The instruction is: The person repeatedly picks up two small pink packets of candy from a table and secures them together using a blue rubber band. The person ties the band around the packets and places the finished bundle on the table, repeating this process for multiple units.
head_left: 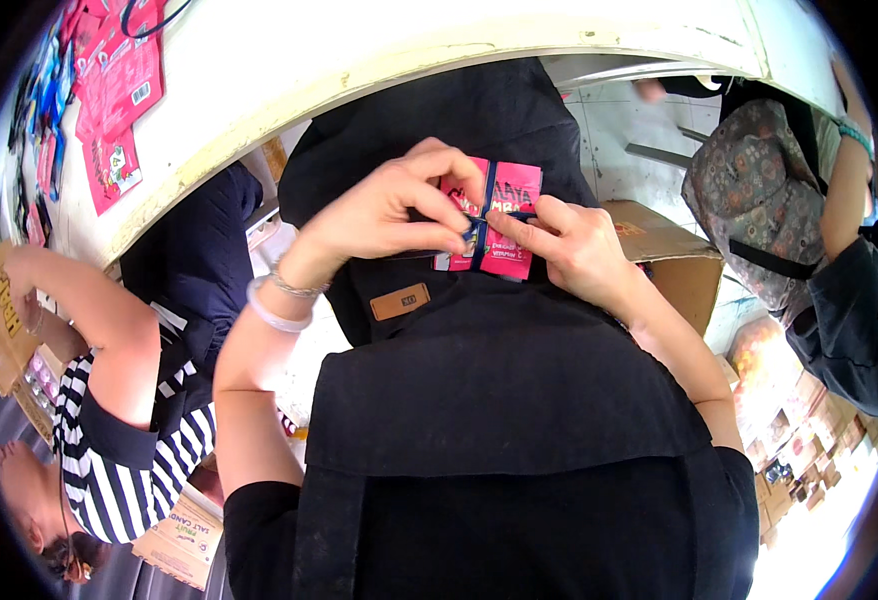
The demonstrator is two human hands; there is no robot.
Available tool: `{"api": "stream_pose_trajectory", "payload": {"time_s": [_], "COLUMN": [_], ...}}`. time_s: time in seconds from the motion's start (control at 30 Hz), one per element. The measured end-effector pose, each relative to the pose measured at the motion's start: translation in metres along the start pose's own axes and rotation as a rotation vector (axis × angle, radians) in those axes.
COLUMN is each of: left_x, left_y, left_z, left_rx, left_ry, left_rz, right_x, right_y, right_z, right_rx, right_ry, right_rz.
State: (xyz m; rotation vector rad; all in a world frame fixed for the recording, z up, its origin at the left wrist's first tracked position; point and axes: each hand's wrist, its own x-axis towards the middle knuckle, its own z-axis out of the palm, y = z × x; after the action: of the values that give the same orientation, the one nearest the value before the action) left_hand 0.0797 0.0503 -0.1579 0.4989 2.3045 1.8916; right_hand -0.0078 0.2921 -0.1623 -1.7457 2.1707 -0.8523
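Note:
A bundle of pink packets (519, 181) rests on the dark cloth over my lap, with a dark blue ribbon (490, 178) crossed around it. My left hand (405, 208) is closed at the bundle's left side, thumb and fingers pinching the ribbon near the crossing. From the right, my right hand (581, 246) grips the bundle's edge, its index fingertip pressed where the ribbon crosses. Its thumb and other fingers are curled and partly hidden. Below the hands is my black apron (509, 380); a small brown leather patch (399, 301) shows on the dark cloth.
A white table (359, 40) curves across the front, carrying loose pink packets (124, 75) and blue ribbons (49, 90) at the left. A person in a striped top (109, 480) sits at left, another person (844, 300) at right. An open cardboard box (674, 262) stands right of my lap.

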Motion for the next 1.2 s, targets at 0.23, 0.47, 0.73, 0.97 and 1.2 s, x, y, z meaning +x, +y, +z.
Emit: {"api": "stream_pose_trajectory", "payload": {"time_s": [0.23,0.47,0.73,0.97,1.2], "left_x": [-0.004,-0.005,0.003,-0.011,-0.009], "left_y": [-0.012,0.002,0.011,0.01,0.02], "left_z": [0.045,0.04,0.05,0.048,0.051], "left_rx": [0.287,-0.051,0.072,0.018,0.151], "left_ry": [0.305,0.259,0.289,0.286,0.309], "left_rz": [-0.066,-0.325,-0.329,-0.37,-0.358], "right_x": [0.001,0.001,0.009,0.005,0.019], "right_y": [0.0,-0.003,-0.012,0.002,0.003], "right_z": [-0.001,-0.002,-0.001,-0.014,-0.033], "right_rx": [0.187,0.24,0.324,0.527,0.122], "right_ry": [-0.001,0.002,0.095,0.018,-0.287], "right_rz": [0.144,0.182,0.328,0.332,0.37]}}
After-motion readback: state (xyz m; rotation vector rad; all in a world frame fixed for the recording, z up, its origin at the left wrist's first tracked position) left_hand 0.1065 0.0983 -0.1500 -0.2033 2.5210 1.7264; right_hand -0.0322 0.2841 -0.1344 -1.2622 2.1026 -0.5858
